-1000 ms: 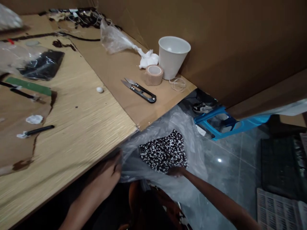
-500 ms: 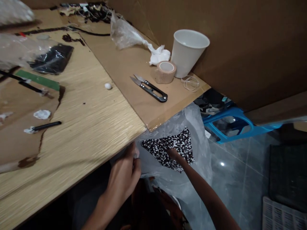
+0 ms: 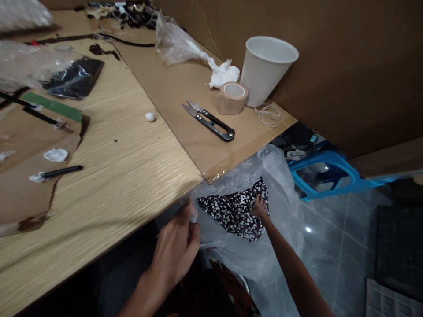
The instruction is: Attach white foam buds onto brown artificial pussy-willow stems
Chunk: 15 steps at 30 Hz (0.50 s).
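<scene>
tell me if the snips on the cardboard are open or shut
Open: the two blades of the snips sit apart at their tips, forming a narrow V, as they lie on the cardboard sheet.

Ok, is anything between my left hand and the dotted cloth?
Yes: a stretch of clear plastic bag lies between your left hand and the dotted cloth; the hand pinches the bag's edge.
</scene>
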Each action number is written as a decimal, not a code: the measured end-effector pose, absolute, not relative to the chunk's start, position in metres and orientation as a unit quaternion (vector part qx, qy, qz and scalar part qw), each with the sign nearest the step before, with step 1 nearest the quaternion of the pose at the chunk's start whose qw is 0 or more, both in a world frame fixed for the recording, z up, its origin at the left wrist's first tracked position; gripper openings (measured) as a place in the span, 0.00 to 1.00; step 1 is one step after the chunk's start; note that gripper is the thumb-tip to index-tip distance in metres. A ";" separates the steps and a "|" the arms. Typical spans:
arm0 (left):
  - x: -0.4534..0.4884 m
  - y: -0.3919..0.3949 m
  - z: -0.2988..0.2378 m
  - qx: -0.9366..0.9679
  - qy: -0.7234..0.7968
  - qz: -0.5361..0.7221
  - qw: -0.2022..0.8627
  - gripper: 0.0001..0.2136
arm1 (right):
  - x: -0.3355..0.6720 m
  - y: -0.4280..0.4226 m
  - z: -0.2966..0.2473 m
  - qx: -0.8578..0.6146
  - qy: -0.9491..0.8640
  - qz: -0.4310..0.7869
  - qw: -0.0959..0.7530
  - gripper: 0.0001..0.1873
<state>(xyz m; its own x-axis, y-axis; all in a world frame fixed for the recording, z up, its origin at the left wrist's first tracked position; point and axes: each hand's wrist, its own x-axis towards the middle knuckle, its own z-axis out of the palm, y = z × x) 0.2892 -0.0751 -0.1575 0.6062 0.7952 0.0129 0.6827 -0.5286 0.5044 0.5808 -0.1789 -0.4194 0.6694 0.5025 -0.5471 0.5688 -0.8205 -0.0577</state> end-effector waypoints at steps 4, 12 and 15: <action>0.288 -0.077 -0.161 0.869 0.425 0.120 0.223 0.20 | 0.581 -0.174 -0.428 0.911 0.278 -0.284 0.110 0.52; 0.286 -0.083 -0.167 0.889 0.372 0.211 0.164 0.17 | 0.570 -0.158 -0.439 0.913 0.301 -0.229 0.152 0.36; 0.288 -0.085 -0.166 0.887 0.381 0.198 0.168 0.17 | 0.575 -0.163 -0.440 0.894 0.349 -0.233 0.157 0.34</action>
<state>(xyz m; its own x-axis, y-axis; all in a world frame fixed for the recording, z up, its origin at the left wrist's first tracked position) 0.2875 -0.0848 -0.1663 0.6312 0.7431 0.2224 0.6099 -0.6526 0.4496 0.5749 -0.1625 -0.4398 0.6486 0.5506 -0.5255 0.6966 -0.7077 0.1183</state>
